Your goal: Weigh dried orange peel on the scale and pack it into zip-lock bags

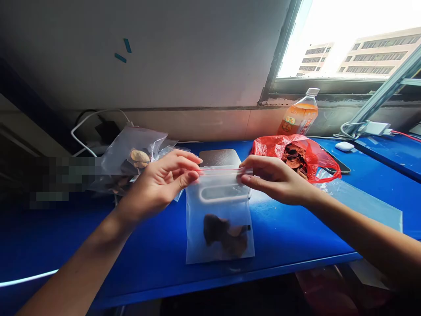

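Currently, the person's left hand (pixel 158 180) and right hand (pixel 279 177) hold a frosted zip bag (pixel 197 210) by its two top corners, in front of the person and over the blue table (pixel 138 263); the left thumb and forefinger are brought nearly together, with the left corner pinched between them, while the other left fingers are loosely bent; the right thumb and fingers are likewise almost closed, upon the right corner, near the red zip line (pixel 220 169); low inside the bag are dark dried pieces (pixel 225 235), dim through the plastic; whether its bottom touches the table, one cannot tell. Behind its top lies a silver plate (pixel 220 157); to the left are other plastic bags (pixel 131 142) with dried slices (pixel 140 158), one of them pale; to the right is an open red bag (pixel 266 147), holding reddish-brown pieces (pixel 294 160); behind this stands a bottle (pixel 297 116) of orange colour; a flat clear bag (pixel 368 204) lies near the right forearm.
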### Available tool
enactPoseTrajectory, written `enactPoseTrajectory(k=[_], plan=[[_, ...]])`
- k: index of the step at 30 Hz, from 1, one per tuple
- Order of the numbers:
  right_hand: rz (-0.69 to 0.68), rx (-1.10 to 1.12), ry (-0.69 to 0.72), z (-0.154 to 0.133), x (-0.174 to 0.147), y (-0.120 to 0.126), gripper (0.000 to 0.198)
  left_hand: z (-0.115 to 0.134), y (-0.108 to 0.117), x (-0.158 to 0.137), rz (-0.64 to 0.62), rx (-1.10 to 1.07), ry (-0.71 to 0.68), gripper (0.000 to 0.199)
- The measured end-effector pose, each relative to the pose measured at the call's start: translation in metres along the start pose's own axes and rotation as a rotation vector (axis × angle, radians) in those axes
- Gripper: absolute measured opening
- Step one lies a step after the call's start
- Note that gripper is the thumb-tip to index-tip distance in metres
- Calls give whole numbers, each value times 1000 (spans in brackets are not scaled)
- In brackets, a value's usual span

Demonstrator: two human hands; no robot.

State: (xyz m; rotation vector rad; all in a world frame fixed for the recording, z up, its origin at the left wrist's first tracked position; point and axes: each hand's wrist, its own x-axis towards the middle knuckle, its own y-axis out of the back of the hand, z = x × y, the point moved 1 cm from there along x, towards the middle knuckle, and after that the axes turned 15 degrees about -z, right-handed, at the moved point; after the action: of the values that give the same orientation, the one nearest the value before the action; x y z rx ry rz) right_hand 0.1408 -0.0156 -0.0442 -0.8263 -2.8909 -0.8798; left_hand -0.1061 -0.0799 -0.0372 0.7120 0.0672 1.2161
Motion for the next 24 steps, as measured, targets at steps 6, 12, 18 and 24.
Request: enactPoseTrajectory(k=[6,12,18,24], plan=[[175,210,33,20,-6,-16,22,-9,-10,7,4,-140,224,24],[184,155,39,28,-9,-18,28,-12,-13,8,14,-57,277,24],[137,-137,2,34,-8,-12,16,-16,-21,3,-4,109,229,11],[53,-671,69,6,9,-24,44,-7,-43,-4,12,419,11,8]])
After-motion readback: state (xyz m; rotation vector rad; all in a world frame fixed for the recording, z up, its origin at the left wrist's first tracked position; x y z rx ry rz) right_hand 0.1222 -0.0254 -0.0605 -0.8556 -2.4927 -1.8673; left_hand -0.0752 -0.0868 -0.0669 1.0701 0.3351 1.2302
